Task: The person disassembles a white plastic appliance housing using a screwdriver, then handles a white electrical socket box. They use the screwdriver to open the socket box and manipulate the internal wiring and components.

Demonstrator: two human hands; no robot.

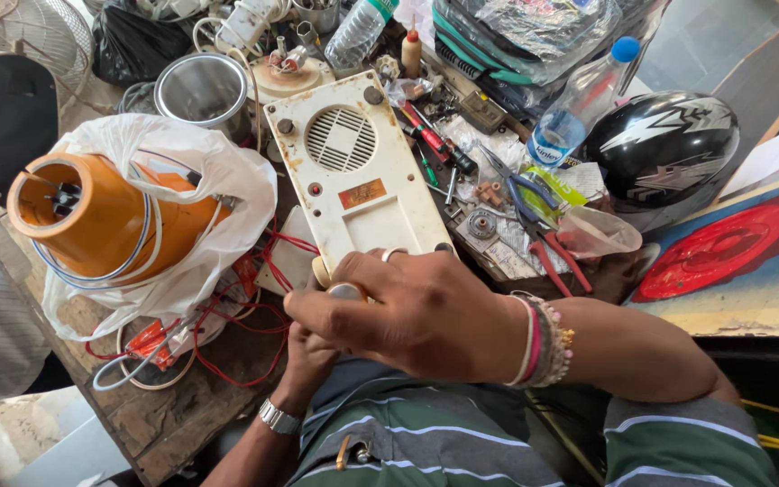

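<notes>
While the right hand lies curled over the cream panel's near edge, the left hand sits beneath it. Left fingers hidden; grip cannot be told. Orange motor in bag nearby.

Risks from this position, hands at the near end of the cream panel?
1. Red wires run out from under the cream panel beside the left hand; moving the panel could tug them.
2. The right hand covers the panel's near end, hiding that work.
3. Loose screwdrivers and pliers crowd alongside; a shift could knock them.
</notes>
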